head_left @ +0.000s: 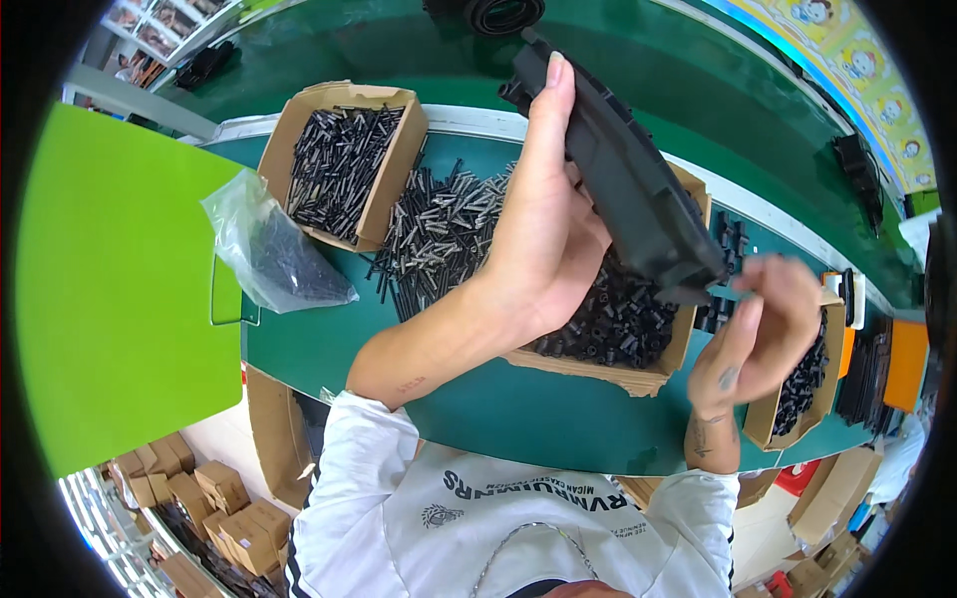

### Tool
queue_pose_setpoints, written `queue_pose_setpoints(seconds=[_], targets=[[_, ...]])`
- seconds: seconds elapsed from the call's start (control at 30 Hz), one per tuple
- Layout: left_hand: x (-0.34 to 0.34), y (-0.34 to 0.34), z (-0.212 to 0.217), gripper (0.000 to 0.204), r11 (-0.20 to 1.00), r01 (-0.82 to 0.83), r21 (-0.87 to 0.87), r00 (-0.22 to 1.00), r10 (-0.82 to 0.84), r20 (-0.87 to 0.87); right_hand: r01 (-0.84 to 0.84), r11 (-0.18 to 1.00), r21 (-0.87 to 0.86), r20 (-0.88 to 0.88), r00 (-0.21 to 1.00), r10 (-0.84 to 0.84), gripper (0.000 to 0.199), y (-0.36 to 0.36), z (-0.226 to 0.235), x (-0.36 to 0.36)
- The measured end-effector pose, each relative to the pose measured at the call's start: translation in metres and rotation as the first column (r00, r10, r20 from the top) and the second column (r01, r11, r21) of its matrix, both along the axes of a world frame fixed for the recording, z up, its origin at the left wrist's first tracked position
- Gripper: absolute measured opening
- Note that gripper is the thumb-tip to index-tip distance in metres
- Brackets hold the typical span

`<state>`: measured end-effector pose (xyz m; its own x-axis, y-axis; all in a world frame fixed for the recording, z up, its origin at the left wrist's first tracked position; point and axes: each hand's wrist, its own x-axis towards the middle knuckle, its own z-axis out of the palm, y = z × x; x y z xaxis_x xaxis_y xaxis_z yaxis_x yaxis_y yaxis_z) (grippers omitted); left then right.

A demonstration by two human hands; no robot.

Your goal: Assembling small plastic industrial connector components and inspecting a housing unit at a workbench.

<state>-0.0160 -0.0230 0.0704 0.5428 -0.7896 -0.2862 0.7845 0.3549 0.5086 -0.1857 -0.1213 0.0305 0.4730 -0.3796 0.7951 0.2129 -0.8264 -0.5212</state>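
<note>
My left hand (553,229) is closed around a long black plastic housing (638,179). I hold it tilted above the table, its upper end pointing far left and its lower end to the right. My left thumb lies along its side near the small round stubs at the upper end. Beside its lower end is my right hand (763,334), fingers curled and slightly blurred; whatever they pinch is hidden. Under the housing stands a cardboard box of small black cylindrical pieces (623,324), partly covered by my left hand and arm.
Loose black and silver rods (439,224) lie beside a carton of black rods (344,164). Left of them is a clear plastic bag (274,244) with dark contents. Another small-parts box (797,399) stands at right. A green panel (140,289) borders the table on the left.
</note>
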Motion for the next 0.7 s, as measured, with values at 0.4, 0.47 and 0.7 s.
queue_pose_setpoints(seconds=[0.4,0.47,0.7], targets=[[0.000,-0.004,-0.010,0.059,0.982,-0.176,0.063,0.979,0.168,0.113,-0.523,0.766,-0.374,-0.602,0.765,0.228,0.049,0.090,-0.008,0.019],[0.001,-0.004,-0.014,0.057,0.981,-0.179,0.078,0.977,0.168,0.128,-0.581,0.739,-0.340,-0.636,0.721,0.274,0.046,0.093,-0.005,0.017],[0.003,-0.007,-0.024,0.057,0.988,-0.152,0.027,0.983,0.148,0.107,-0.607,0.736,-0.300,-0.619,0.711,0.334,0.040,0.081,0.002,0.017]])
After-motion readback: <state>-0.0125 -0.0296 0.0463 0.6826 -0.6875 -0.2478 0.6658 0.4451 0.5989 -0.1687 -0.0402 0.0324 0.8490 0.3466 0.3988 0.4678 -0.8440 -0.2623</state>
